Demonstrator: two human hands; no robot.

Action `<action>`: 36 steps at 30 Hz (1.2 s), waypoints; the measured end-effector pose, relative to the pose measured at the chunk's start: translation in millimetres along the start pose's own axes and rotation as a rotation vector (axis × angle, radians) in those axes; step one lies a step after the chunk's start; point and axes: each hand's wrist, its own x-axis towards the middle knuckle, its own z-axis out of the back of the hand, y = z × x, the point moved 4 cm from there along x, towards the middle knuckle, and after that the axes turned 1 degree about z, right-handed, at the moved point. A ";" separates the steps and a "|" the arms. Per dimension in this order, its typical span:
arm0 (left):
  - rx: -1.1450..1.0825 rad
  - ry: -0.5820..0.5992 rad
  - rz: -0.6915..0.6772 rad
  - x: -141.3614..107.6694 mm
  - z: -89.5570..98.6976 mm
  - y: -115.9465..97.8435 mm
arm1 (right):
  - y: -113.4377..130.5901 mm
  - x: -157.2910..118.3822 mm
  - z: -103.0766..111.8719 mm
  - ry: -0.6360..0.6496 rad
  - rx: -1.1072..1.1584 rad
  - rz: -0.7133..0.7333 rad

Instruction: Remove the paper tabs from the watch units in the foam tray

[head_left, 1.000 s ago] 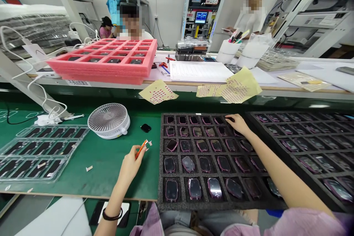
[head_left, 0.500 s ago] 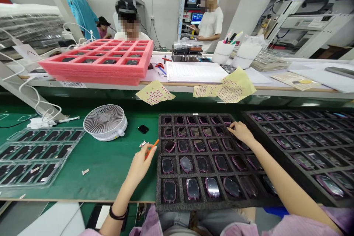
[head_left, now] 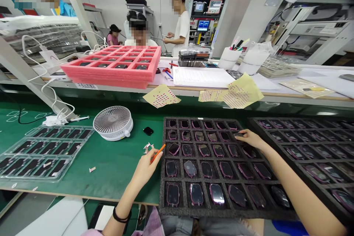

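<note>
A black foam tray lies in front of me, its compartments holding smartwatches with dark screens and purple frames. My left hand is at the tray's left edge, fingers closed on a slim orange stick-like tool. At the second row's right-hand compartment, my right hand pinches the edge of a dark watch, which is partly hidden by the fingers. Small white-and-pink paper tabs lie beside my left hand. A single black watch piece rests on the green mat behind them.
Left of the tray stand a white fan and a clear plastic tray of black parts. Another black foam tray adjoins on the right. A shelf with pink foam trays and yellow sticker sheets crosses behind. Several people are beyond.
The whole view has shifted, so the bench appears farther right and lower. My right hand's fingertips have dipped slightly within the right column. The orange tool stays in my left hand.
</note>
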 end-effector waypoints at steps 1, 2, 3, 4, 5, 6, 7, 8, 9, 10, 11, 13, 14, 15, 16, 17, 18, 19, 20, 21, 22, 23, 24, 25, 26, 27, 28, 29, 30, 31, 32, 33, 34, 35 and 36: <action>-0.001 -0.004 -0.001 -0.4 0.6 0.0 | -1.5 -1.7 -0.2 0.005 0.057 -0.004; -0.005 -0.010 -0.002 -0.7 1.5 0.0 | -2.3 -3.5 -0.5 0.009 0.115 -0.003; -0.010 -0.016 -0.002 -1.1 2.4 0.1 | -2.5 -5.2 -0.7 0.007 0.175 0.002; -0.014 -0.021 0.002 -1.4 3.2 0.2 | -1.6 -6.6 -0.8 -0.001 0.235 0.011; -0.016 -0.025 0.007 -1.7 3.9 0.4 | 0.3 -7.5 -0.9 -0.014 0.295 0.023; -0.017 -0.028 0.010 -1.7 4.2 0.4 | 3.2 -7.7 -1.2 -0.030 0.355 0.038; -0.019 -0.028 0.010 -1.7 4.2 0.3 | 7.0 -7.2 -2.0 -0.045 0.414 0.054; -0.021 -0.029 0.008 -1.6 4.1 0.0 | 11.6 -5.7 -3.4 -0.058 0.471 0.069; -0.023 -0.030 0.005 -1.5 3.7 -0.4 | 16.6 -3.4 -5.7 -0.066 0.524 0.081; -0.026 -0.030 0.000 -1.5 3.4 -1.0 | 21.7 -0.3 -8.5 -0.071 0.571 0.088; -0.029 -0.030 -0.004 -1.7 3.1 -1.6 | 26.4 3.4 -11.6 -0.076 0.613 0.088; -0.035 -0.035 -0.006 -2.5 3.0 -2.5 | 33.5 11.4 -17.2 -0.090 0.679 0.070; -0.039 -0.037 -0.003 -3.1 3.2 -2.8 | 35.7 15.1 -18.8 -0.100 0.705 0.054; -0.045 -0.039 0.000 -3.9 3.4 -2.9 | 37.0 18.2 -19.2 -0.113 0.727 0.038; -0.052 -0.040 0.002 -4.7 3.8 -3.0 | 37.8 20.5 -18.5 -0.125 0.747 0.023; -0.059 -0.040 0.002 -5.3 4.0 -3.1 | 38.3 21.8 -16.8 -0.132 0.767 0.011; -0.066 -0.039 0.000 -5.7 4.2 -3.3 | 39.0 21.8 -14.5 -0.136 0.786 0.003; -0.074 -0.037 -0.003 -5.7 4.1 -3.5 | 40.4 20.5 -12.0 -0.136 0.805 0.001; -0.087 -0.032 -0.008 -5.3 3.6 -4.1 | 43.1 17.6 -9.8 -0.132 0.825 0.005; -0.107 -0.022 -0.016 -4.4 2.6 -5.1 | 47.5 12.9 -8.3 -0.123 0.845 0.015; -0.132 -0.008 -0.028 -3.1 1.0 -6.8 | 53.8 6.2 -8.1 -0.110 0.865 0.031; -0.163 0.012 -0.044 -1.3 -1.3 -9.6 | 62.5 -2.6 -9.2 -0.093 0.884 0.052; -0.201 0.037 -0.064 0.8 -4.2 -13.6 | 73.6 -13.5 -12.1 -0.062 0.907 0.080; -0.241 0.065 -0.085 3.0 -7.8 -18.8 | 86.7 -26.2 -16.6 -0.025 0.929 0.106; -0.282 0.097 -0.104 5.2 -11.9 -25.3 | 101.9 -40.6 -22.2 0.026 0.960 0.140; -0.323 0.132 -0.121 7.1 -16.4 -32.8 | 119.8 -56.5 -29.4 0.121 1.045 0.196; -0.364 0.169 -0.135 8.6 -21.3 -41.4 | 137.6 -72.8 -36.5 0.209 1.128 0.234; -0.404 0.208 -0.145 9.8 -26.2 -50.5 | 154.6 -88.9 -43.8 0.297 1.187 0.248; -0.441 0.243 -0.150 10.5 -31.0 -59.8 | 170.4 -104.0 -50.5 0.372 1.235 0.249; -0.473 0.275 -0.154 11.0 -35.5 -68.9 | 184.6 -117.7 -56.3 0.434 1.273 0.246; -0.501 0.296 -0.157 11.3 -39.4 -77.3 | 196.8 -129.4 -61.1 0.483 1.307 0.239; -0.522 0.308 -0.160 11.5 -42.7 -84.6 | 206.9 -139.1 -65.1 0.520 1.339 0.226; -0.538 0.313 -0.164 11.7 -45.3 -90.6 | 214.9 -146.7 -68.2 0.546 1.372 0.207; -0.551 0.312 -0.169 12.0 -47.3 -95.2 | 221.0 -152.5 -70.7 0.565 1.402 0.187; -0.560 0.308 -0.176 12.3 -48.8 -98.4 | 225.5 -156.9 -72.6 0.578 1.427 0.168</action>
